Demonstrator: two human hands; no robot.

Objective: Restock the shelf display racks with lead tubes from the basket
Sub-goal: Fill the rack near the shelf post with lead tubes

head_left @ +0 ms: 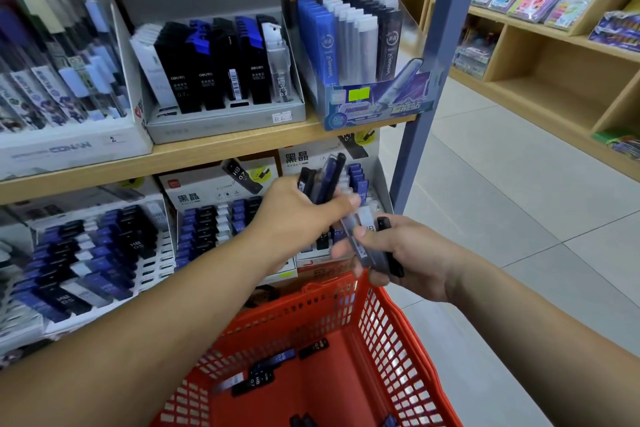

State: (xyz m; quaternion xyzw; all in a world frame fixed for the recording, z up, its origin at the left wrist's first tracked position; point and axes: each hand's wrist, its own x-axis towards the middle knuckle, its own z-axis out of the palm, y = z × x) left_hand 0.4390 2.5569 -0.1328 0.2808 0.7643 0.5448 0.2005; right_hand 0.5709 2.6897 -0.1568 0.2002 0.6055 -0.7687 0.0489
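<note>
Beside wooden shelf [194, 156], over tiled floor [502, 184], left hand [298, 215] and right hand [405, 253] clamped on lead tubes [327, 177]

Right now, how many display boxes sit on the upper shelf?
3: the Conan box at left, the grey box in the middle, the blue box at right. More may hide beyond the picture's edge.

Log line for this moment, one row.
left hand: grips tubes | right hand: grips more tubes | basket: loose tubes inside | rack: behind hands
</note>
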